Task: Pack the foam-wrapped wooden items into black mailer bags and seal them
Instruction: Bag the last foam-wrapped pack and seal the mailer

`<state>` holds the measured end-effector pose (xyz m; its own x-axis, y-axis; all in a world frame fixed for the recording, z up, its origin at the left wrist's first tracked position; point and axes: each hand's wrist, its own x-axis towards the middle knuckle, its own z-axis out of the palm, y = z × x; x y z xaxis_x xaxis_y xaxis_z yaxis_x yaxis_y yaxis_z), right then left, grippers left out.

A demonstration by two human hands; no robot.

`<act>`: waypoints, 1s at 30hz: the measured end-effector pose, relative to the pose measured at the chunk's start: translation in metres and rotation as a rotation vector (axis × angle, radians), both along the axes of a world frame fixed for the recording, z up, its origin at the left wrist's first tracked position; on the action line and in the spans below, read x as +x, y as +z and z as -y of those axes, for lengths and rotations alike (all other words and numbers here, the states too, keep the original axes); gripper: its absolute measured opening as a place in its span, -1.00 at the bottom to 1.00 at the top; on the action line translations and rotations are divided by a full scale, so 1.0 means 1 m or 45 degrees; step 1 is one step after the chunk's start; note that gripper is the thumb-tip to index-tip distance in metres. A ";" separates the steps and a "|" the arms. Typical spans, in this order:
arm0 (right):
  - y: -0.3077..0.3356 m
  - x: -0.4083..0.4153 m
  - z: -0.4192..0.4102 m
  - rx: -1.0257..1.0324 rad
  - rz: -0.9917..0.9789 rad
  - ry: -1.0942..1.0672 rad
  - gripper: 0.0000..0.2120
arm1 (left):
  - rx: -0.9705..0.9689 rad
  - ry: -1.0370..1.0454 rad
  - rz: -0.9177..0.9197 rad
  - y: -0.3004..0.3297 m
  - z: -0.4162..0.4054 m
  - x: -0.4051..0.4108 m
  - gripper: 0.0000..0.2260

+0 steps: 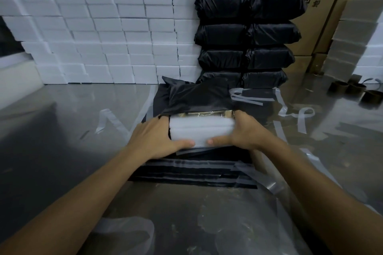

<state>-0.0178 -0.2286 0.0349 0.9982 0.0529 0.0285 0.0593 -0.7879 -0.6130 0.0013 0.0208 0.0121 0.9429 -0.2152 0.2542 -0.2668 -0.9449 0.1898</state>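
Observation:
A foam-wrapped wooden item (202,129) lies at the table's middle, its far end inside the mouth of a black mailer bag (199,96). A strip of wood shows at the bag's opening. My left hand (157,138) grips the item's left end, thumb along its near edge. My right hand (243,130) grips the right end the same way. Under the item lies a stack of flat black mailer bags (192,172).
Sealed black packages (244,35) are stacked at the back right against a wall of white foam blocks (103,33). Cardboard boxes (323,6) stand far right. Peeled clear strips (300,114) and empty tape cores (352,89) litter the steel table (62,130).

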 end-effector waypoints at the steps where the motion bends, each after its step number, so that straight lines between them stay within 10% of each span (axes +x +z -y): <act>1: -0.001 0.004 0.000 -0.007 0.017 -0.050 -0.21 | 0.029 0.003 0.032 0.003 0.002 0.003 -0.23; 14: -0.016 -0.005 -0.022 -0.059 0.850 -0.259 -0.68 | -0.006 -0.005 0.872 0.007 0.001 -0.009 -0.59; 22: -0.023 -0.014 -0.012 -0.246 0.332 -0.279 -0.64 | 0.107 -0.007 0.799 -0.005 0.003 -0.021 -0.70; 30: -0.012 -0.020 -0.009 0.062 1.022 -0.320 -0.53 | 0.212 -0.502 0.745 -0.002 0.059 -0.044 -0.66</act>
<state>-0.0375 -0.2192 0.0231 0.6555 -0.1882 0.7313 0.3180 -0.8096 -0.4933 -0.0428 -0.0382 0.0096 0.5068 -0.5910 0.6276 -0.6077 -0.7613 -0.2262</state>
